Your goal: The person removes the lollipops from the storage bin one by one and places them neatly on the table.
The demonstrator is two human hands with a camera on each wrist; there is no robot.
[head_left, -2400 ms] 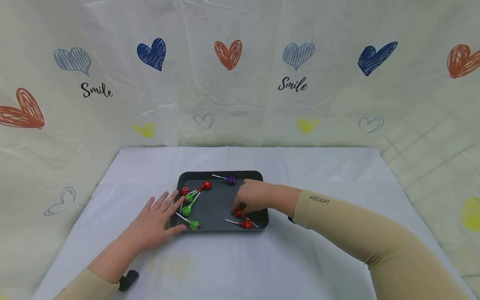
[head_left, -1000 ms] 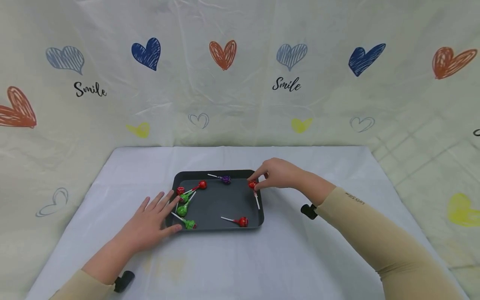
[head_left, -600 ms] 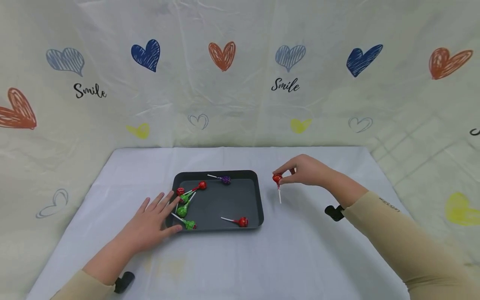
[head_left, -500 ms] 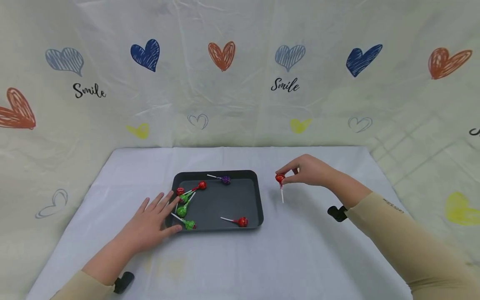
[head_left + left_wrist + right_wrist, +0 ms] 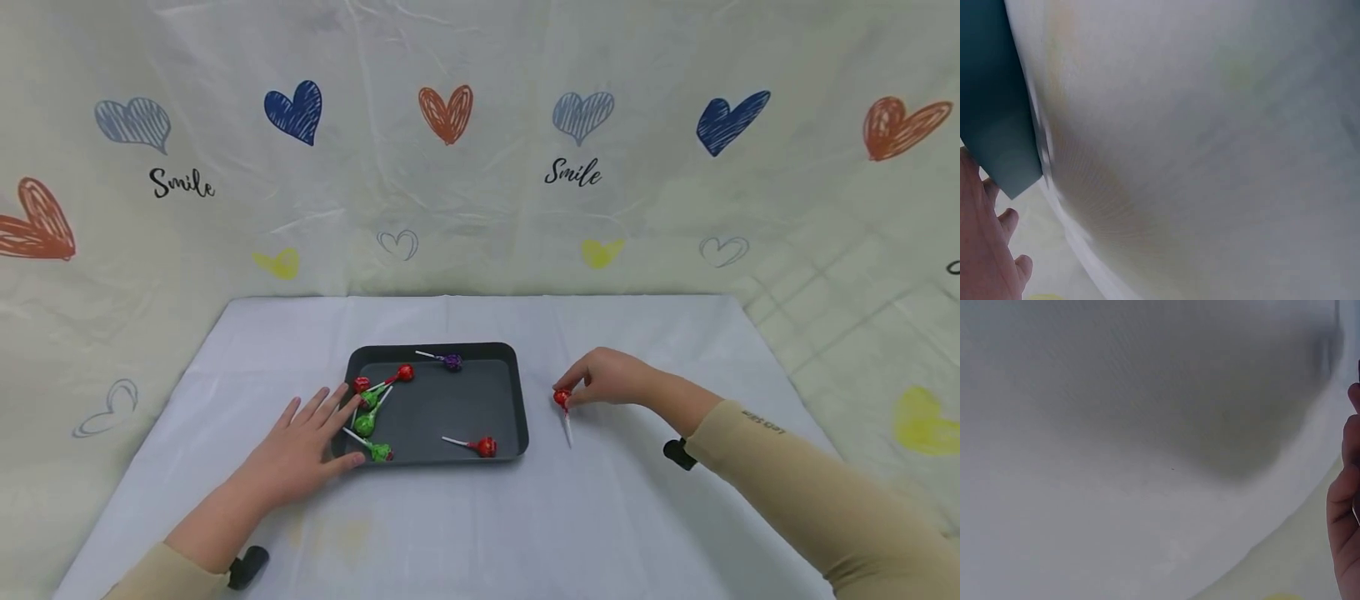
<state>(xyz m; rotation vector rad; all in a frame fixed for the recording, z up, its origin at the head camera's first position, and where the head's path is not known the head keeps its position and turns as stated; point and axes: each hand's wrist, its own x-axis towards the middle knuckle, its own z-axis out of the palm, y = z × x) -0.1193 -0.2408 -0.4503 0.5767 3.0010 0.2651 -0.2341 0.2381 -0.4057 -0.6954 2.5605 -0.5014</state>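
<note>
My right hand (image 5: 611,379) pinches the wrapped head of a red lollipop (image 5: 562,397) between thumb and fingers, low over the white cloth to the right of the dark tray (image 5: 522,417). Its white stick points toward me; whether it touches the cloth I cannot tell. My left hand (image 5: 303,446) lies with spread, straight fingers on the tray's left rim. Near those fingers are green lollipops (image 5: 365,424) and red ones (image 5: 405,372), partly overlapping. A purple lollipop (image 5: 452,362) lies at the tray's back, and a red lollipop (image 5: 486,447) at its front right.
White cloth (image 5: 435,533) covers the table. A pale curtain (image 5: 502,208) printed with hearts hangs behind it. Black wrist devices (image 5: 247,567) stick out below both wrists. Both wrist views show mostly cloth, with part of each hand at the edge.
My right hand has picked the red lollipop from the tray's right side, carried it right past the rim, then lowered it toward the cloth nearer me. The left hand stays on the rim.
</note>
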